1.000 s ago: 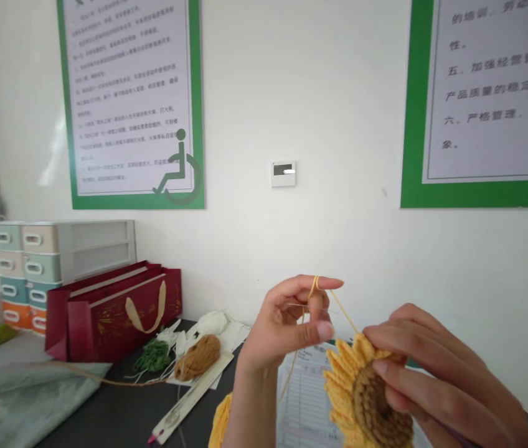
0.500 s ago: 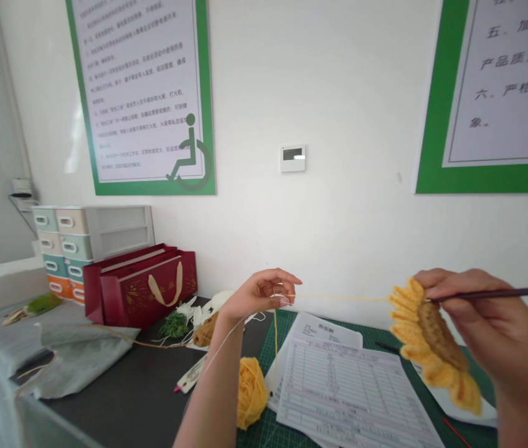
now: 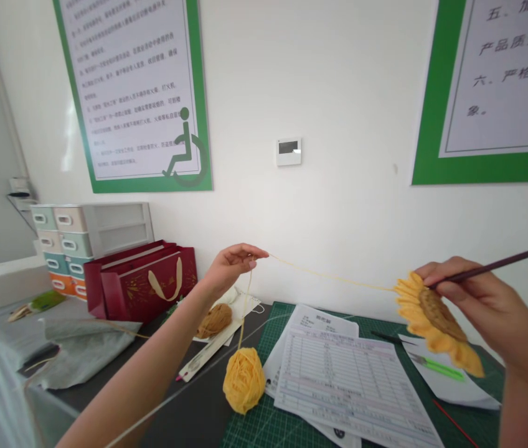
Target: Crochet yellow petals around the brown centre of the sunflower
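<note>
My left hand [image 3: 238,261] is raised at the middle, its fingers pinched on a thin yellow yarn [image 3: 324,274]. From there the yarn runs right to a yellow crocheted sunflower with a brown centre [image 3: 436,314], and another length drops to a yellow yarn ball [image 3: 244,381] near the green mat's left edge. At the right, my right hand [image 3: 469,292] grips the flower's upper edge together with a dark slender stick [image 3: 502,264] that points up and right.
Printed sheets [image 3: 348,379] lie on the green cutting mat [image 3: 292,429]. A green cutter [image 3: 444,368] rests on white paper at the right. Brown yarn [image 3: 215,320], red gift bags [image 3: 147,286] and a drawer unit [image 3: 117,230] are at the left.
My left hand has moved left and up, drawing the yarn out longer. The yellow ball has shifted slightly left. The dark stick now tilts more steeply, and the view has shifted a little.
</note>
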The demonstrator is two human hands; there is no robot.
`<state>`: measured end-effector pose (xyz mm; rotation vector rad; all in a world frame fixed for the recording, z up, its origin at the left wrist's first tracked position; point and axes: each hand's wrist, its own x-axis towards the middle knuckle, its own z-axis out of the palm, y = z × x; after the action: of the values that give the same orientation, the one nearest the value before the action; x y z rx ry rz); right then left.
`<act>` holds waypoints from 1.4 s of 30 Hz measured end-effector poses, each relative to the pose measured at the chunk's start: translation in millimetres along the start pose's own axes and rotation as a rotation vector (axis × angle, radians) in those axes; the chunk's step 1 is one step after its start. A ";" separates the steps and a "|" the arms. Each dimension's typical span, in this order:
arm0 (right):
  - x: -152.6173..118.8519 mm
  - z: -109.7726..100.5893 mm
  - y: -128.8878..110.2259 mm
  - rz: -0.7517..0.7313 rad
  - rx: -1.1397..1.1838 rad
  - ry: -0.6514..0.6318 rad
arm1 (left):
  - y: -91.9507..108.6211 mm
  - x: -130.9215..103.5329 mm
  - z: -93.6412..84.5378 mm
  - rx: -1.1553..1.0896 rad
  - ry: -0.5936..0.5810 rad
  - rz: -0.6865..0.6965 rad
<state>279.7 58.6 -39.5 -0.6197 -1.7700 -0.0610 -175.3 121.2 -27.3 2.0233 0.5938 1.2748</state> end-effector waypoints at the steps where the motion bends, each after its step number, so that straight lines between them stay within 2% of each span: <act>1: 0.6 1.2 0.9 -0.014 -0.058 0.002 | 7.1 4.0 -5.8 0.010 -0.014 0.000; 6: -2.5 5.6 1.7 -0.075 -0.372 0.102 | 33.4 6.4 -30.0 0.095 -0.248 -0.084; 8: -3.8 7.0 0.5 -0.104 -0.476 0.175 | 37.7 0.8 -34.4 0.138 -0.285 -0.115; 14: 0.5 19.6 -8.2 -0.200 -0.683 0.319 | 54.7 -23.3 -34.3 0.223 -0.123 -0.099; 17: 4.9 31.3 -14.4 -0.279 -0.755 0.411 | 66.2 -40.0 -30.0 0.250 -0.119 -0.121; 21: 6.1 45.0 -23.9 -0.343 -0.842 0.555 | 69.5 -64.4 -11.6 0.340 -0.253 -0.222; 25: 3.0 54.8 -35.5 -0.389 -0.877 0.593 | 58.9 -86.4 23.1 0.438 -0.430 -0.298; 27: 2.1 60.1 -42.4 -0.435 -0.863 0.580 | 54.0 -94.7 43.9 0.477 -0.458 -0.301; 29: 2.4 66.8 -50.1 -0.485 -0.820 0.541 | 53.1 -98.2 64.6 0.488 -0.409 -0.279; 32: 3.7 80.3 -62.1 -0.522 -0.733 0.456 | 60.8 -89.4 90.6 0.439 -0.146 -0.152; 33: 4.0 85.6 -65.8 -0.528 -0.702 0.422 | 64.8 -82.5 96.8 0.296 0.024 -0.108; 35: 4.1 96.6 -72.2 -0.553 -0.636 0.348 | 72.5 -64.2 104.8 0.196 0.154 -0.115; 39: 4.2 116.1 -81.2 -0.646 -0.497 0.203 | 77.3 -20.3 104.7 -0.013 0.143 -0.179; 42: 5.1 125.9 -84.4 -0.679 -0.412 0.118 | 72.1 10.5 95.3 -0.162 0.027 -0.261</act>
<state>130.6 32.9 -49.4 -0.2654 -1.7917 -0.9260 -82.5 51.6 3.2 1.7362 0.7175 1.1558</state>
